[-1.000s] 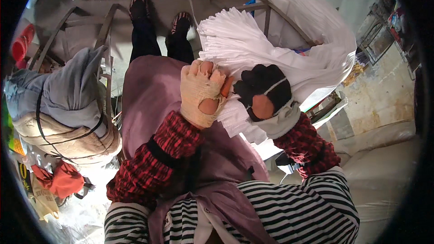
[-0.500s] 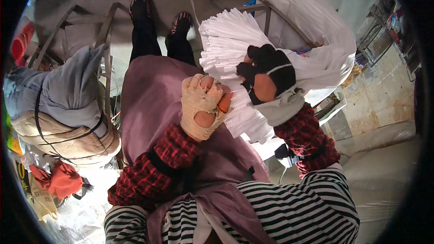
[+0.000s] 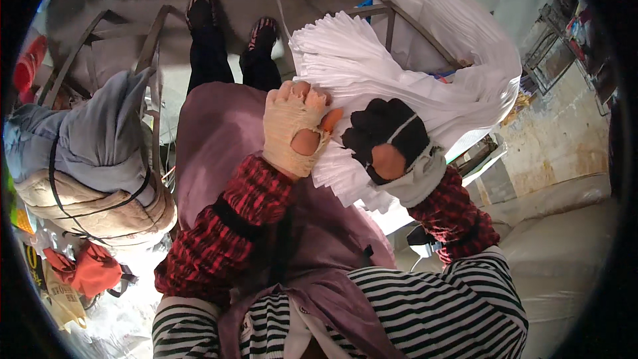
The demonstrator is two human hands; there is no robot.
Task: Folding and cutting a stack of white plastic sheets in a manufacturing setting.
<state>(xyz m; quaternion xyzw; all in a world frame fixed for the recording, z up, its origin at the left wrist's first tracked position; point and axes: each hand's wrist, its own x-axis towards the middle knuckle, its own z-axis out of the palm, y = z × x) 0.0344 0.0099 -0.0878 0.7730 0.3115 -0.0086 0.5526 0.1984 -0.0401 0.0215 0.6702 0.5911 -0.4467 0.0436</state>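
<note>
A thick fan of thin white sheets [image 3: 352,56], layered like a pleated stack, spreads across my lap and the space to its right. Beside its left edge is my left hand [image 3: 296,129] in a frayed cream glove. Its fingers are curled and its orange-tipped thumb points toward the sheets; anything inside the curl is hidden. My right hand [image 3: 389,143], in a black glove with an opening on the back, lies over the sheets with its fingers together and bent down. Its fingertips are out of sight against the white layers.
The white bundle bends over a metal frame [image 3: 425,23] at the right. To the left stand another frame [image 3: 154,40] and a grey and beige cloth bundle [image 3: 100,153] tied with black cord. A red cloth bag [image 3: 96,272] lies below it. Large pale wrapped bales [image 3: 558,259] fill the right side.
My right hand has come down and slightly left, its fingers now lower on the white sheets. My left hand has shifted a little up and left.
</note>
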